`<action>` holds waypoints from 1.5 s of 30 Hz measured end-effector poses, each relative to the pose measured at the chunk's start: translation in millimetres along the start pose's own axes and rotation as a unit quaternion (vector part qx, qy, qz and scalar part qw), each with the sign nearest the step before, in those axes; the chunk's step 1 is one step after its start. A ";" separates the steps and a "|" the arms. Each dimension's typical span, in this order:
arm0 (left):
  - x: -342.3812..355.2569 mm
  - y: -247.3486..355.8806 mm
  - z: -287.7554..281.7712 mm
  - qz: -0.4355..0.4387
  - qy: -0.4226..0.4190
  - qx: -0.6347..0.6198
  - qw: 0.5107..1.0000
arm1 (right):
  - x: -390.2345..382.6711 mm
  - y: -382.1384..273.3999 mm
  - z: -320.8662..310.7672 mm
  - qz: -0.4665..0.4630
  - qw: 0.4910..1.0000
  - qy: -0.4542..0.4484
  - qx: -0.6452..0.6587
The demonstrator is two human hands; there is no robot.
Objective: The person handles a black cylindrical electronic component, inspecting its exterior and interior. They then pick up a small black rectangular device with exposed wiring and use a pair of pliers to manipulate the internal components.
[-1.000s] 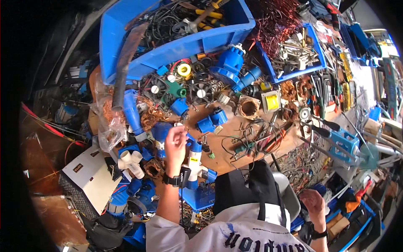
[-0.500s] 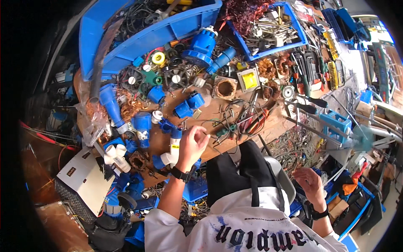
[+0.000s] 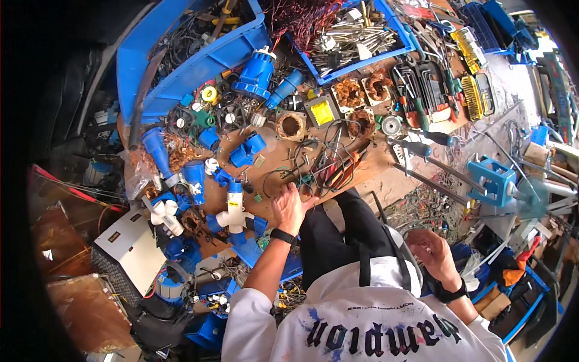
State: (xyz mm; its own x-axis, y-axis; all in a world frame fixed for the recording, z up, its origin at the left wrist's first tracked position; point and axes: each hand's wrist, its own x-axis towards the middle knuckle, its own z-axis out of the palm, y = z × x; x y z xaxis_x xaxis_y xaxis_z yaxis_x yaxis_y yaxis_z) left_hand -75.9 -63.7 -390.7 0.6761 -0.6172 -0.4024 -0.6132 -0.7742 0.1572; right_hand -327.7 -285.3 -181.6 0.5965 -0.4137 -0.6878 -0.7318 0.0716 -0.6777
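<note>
Cable tangle: thin, mostly dark, flexible leads in loose loops (image 3: 329,168), lying on the near part of the bench with some red and orange among them.
Bench: flat brown wooden board (image 3: 277,158), scuffed, under the cable tangle.
Square housings: one with a rough round opening (image 3: 291,125) just beyond the tangle; a yellow-faced one (image 3: 321,112) beside it, also beyond.
Branched connector: smooth white tubular body (image 3: 229,218) with blue ends, left of the tangle.
Tray: blue plastic with straight rims (image 3: 362,64), far beyond the tangle, heaped with shiny metal pieces (image 3: 371,43).
Left arm: reaches forward, the left hand (image 3: 289,210) at the tangle's near-left side, by the bench edge.
Left fingers: close together and slightly bent, thumb spread to the right; whether they touch a cable, I cannot tell.
Right arm: bent at the side, the right hand (image 3: 431,250) well apart from the tangle, nearer the body and to its right.
Right fingers: loosely curled, with no object visible in them.
</note>
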 end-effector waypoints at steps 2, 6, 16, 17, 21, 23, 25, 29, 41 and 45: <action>-2.6 3.9 12.4 -0.026 0.025 -0.035 0.999 | -0.6 3.0 -11.6 -0.016 1.000 -0.010 -0.005; -13.8 11.1 10.6 -0.048 0.072 -0.153 0.984 | -8.7 5.6 -35.5 -0.060 0.998 -0.002 -0.004; -45.6 -9.2 -136.7 -0.054 0.236 -0.276 0.930 | -35.6 -1.7 -70.1 -0.133 0.991 -0.017 0.026; -49.9 -8.0 -159.1 -0.035 0.250 -0.285 0.925 | -39.9 -10.4 -73.0 -0.130 0.991 -0.014 0.017; -67.0 3.8 -246.5 0.023 0.291 -0.242 0.925 | -41.4 -31.0 -87.0 -0.183 0.983 -0.032 0.001; -75.7 3.0 -271.5 0.008 0.320 -0.291 0.902 | -42.7 -43.3 -93.7 -0.223 0.974 -0.032 -0.017; -83.1 2.7 -297.3 0.005 0.335 -0.333 0.881 | -44.4 -54.4 -97.5 -0.246 0.969 -0.028 -0.005; -113.6 15.5 -352.3 0.014 0.350 -0.443 0.825 | -45.5 -66.4 -98.4 -0.271 0.960 -0.059 0.046; -180.1 52.9 -426.9 0.091 0.363 -0.509 0.775 | -28.4 -98.4 -61.4 -0.228 0.892 -0.278 0.275; -191.6 55.4 -429.3 0.123 0.341 -0.564 0.742 | -24.3 -122.2 -60.7 -0.215 0.881 -0.324 0.269</action>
State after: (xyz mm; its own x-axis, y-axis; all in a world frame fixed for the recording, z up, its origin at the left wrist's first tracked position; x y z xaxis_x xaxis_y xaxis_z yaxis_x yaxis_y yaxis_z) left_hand -64.0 -48.6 82.3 0.8861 -0.3889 0.2522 -0.2793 -0.0137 0.9601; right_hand -272.8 -339.1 -66.3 0.9712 0.0842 -0.2230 -0.2334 0.5259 -0.8179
